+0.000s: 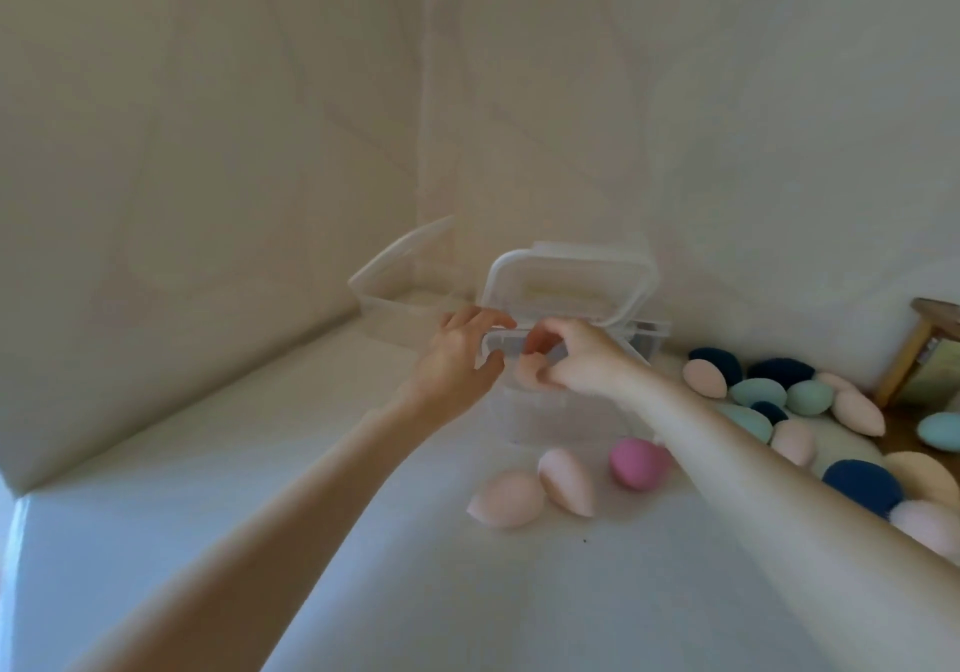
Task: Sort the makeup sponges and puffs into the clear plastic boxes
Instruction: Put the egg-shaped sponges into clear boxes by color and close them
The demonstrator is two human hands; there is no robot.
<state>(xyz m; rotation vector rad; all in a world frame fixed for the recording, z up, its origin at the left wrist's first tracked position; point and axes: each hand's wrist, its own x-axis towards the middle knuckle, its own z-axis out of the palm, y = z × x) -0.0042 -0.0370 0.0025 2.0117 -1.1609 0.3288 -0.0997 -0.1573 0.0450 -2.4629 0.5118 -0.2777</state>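
Box w/ raised lid [566, 411] sat centre frame; second box [400, 297] upper left of it; three sponges [566, 482] below; sponge/puff pile [789, 406] at right edge.

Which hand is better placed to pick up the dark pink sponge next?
Probably the right hand: the dark pink sponge lies just beneath its forearm, while the left hand is at the clear box's far left rim.
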